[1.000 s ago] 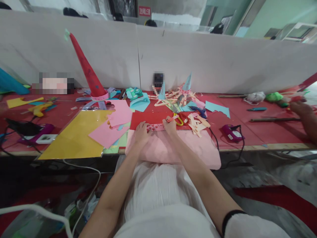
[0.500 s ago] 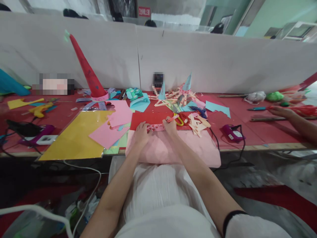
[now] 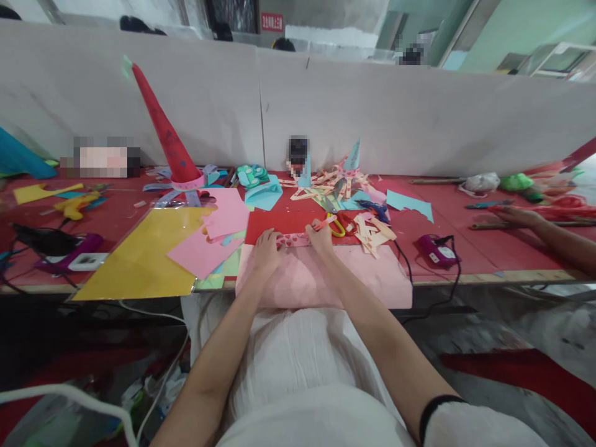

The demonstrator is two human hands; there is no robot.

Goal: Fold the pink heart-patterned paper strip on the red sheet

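Strip point(image 3: 294, 239), pink with red hearts and perhaps a ruler, lies flat along the near part of the red paper point(image 3: 265, 221), straight in front of the person. From where I stand, the left hand point(image 3: 266, 246) spreads its fingers over the strip's left end; I can't tell how hard it presses. The right hand point(image 3: 320, 238) is at the other end, fingers pinched around a slim pinkish pen point(image 3: 327, 221).

I'd guess the strip is light and fairly stiff, smooth enough to slide on paper, so it is best held flat near both ends, fingertips back from its long edge. The red paper looks light and easily creased; I'd hold it flat by a margin.

Just below lies a pale pink sheet point(image 3: 321, 282) over the table point(image 3: 484, 251) edge. Yellow-handled scissors point(image 3: 341, 233) sit just beside the right hand, near pale strips point(image 3: 375, 234).
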